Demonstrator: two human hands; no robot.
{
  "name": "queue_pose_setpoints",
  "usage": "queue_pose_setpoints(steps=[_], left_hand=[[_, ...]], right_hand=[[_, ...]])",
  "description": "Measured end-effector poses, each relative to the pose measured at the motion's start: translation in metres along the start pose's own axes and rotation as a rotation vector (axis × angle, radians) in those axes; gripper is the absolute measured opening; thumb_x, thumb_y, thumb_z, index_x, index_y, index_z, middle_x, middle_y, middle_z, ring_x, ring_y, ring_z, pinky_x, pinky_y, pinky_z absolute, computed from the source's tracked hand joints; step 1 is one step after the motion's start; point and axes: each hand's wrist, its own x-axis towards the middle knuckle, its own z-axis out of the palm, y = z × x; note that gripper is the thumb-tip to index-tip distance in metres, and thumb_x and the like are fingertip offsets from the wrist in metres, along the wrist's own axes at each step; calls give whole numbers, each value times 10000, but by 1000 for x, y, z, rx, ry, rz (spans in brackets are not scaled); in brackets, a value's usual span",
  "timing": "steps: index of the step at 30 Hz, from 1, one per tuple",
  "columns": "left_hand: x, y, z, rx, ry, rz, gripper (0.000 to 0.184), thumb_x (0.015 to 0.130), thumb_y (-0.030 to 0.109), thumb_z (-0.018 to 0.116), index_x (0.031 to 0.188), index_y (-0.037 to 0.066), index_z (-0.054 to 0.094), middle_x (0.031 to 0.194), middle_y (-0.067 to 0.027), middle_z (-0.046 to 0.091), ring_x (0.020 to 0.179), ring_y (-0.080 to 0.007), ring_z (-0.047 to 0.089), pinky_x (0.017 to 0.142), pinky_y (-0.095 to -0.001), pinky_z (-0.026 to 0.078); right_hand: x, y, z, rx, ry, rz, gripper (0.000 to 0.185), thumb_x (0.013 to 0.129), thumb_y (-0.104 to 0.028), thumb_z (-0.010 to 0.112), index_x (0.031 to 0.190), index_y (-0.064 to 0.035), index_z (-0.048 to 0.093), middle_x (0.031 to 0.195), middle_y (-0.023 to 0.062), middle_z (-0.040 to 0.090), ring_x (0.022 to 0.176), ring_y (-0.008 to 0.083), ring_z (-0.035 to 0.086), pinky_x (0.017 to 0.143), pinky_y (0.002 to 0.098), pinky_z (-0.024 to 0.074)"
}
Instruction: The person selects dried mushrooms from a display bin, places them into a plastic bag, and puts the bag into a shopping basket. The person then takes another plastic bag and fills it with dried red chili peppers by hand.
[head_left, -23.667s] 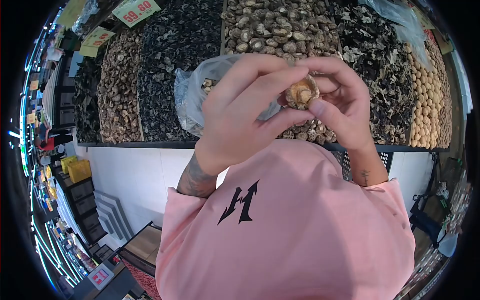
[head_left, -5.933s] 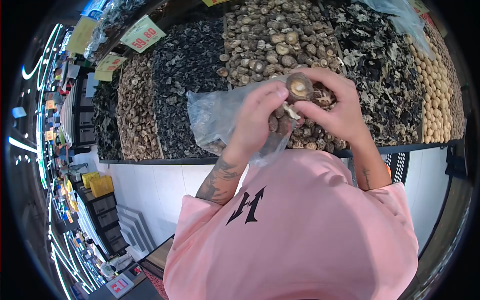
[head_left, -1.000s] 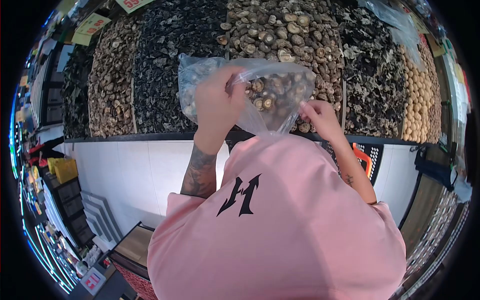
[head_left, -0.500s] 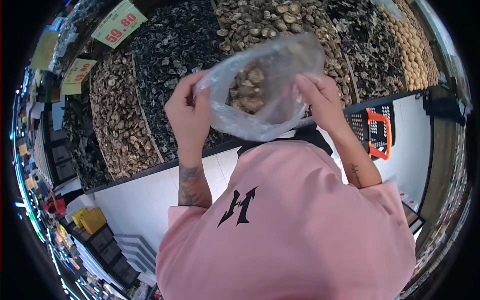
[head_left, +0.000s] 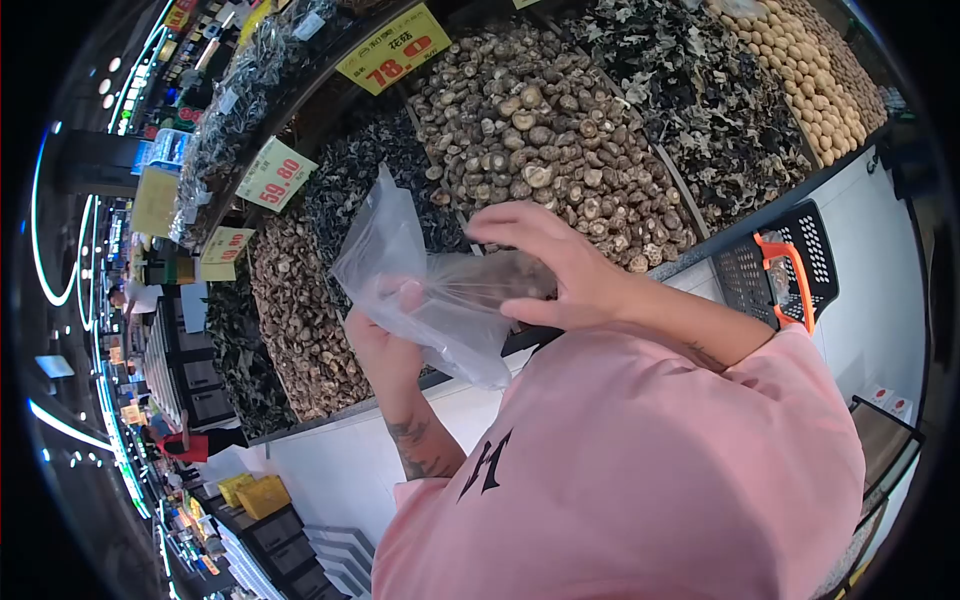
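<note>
A clear plastic bag (head_left: 458,312) is gathered in the middle, its loose mouth flaring out to the left. My left hand (head_left: 386,352) is closed on the gathered neck, its thumb tip showing through the film. Brownish contents, which look like dried mushrooms, show dimly in the bag's right end. My right hand (head_left: 572,266) is beside that filled end, thumb and fingers spread apart around it; whether it touches the film I cannot tell. Beyond both hands lies a heap of dried shiitake mushrooms (head_left: 560,130).
Dark dried fungus (head_left: 700,110) and round tan goods (head_left: 805,75) fill bins to the right. Smaller mushrooms (head_left: 300,310) lie left, below price signs (head_left: 392,50). A black shopping basket (head_left: 820,250) with an orange handle stands at right. A person in red (head_left: 185,445) is far left.
The bag's wide mouth has been gathered into a neck, held by my left hand. My right hand has let go of the rim and spread its fingers. The view has turned.
</note>
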Motion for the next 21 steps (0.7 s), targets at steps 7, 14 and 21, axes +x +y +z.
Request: queue_pose_setpoints(steps=[7,14,21], left_hand=[[-4,49,108,226,-412,176,200,778,41,622,964,-7,678,804,-65,667,670,-140,604,633,-267,485],[11,46,111,65,-186,249,528,747,82,763,1243,9,597,981,-90,679,877,-176,635,812,-303,507],[25,-10,79,3,25,59,604,1038,432,398,1457,-2,374,1374,-212,517,1239,-300,525,1020,-412,427]], right_hand=[[-44,10,-27,214,-33,121,529,822,-250,721,1289,-55,566,1267,153,571,1167,323,536,1010,436,434],[-34,59,-36,502,-24,367,458,891,-280,677,1279,-59,572,1249,146,598,1107,272,582,982,423,456],[-62,127,-23,624,167,417,271,965,-286,631,1114,-65,680,1019,40,669,923,132,607,804,287,511]])
